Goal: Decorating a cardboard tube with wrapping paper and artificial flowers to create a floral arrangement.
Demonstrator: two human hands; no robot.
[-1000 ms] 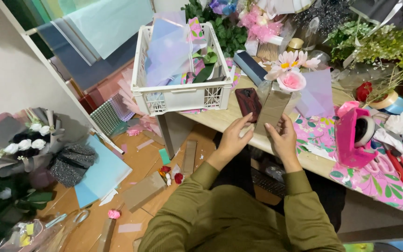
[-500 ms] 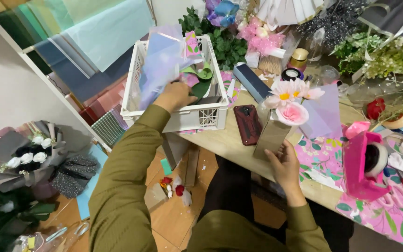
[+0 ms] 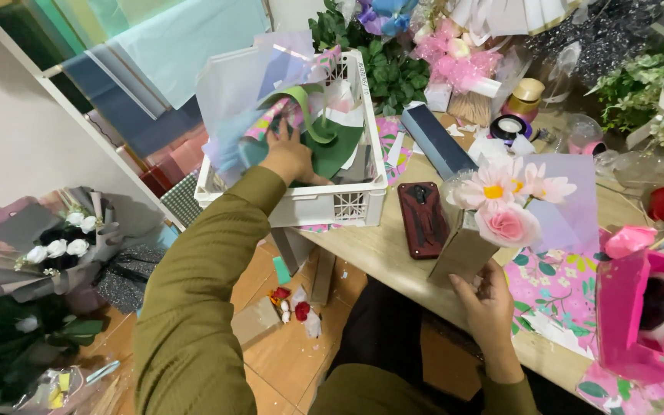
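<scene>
A white plastic crate stands at the table's corner, stuffed with lilac, blue and green wrapping sheets. The left hand reaches into it, fingers spread on the sheets. The right hand grips a small bouquet by its brown paper wrap, beside a red phone.

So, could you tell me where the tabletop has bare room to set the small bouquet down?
The plainest free patch is bare wood along the near table edge, between the white crate and the dark red phone. Right of the bouquet in the right hand, floral paper and the pink tape dispenser crowd it; the back is packed.
</scene>
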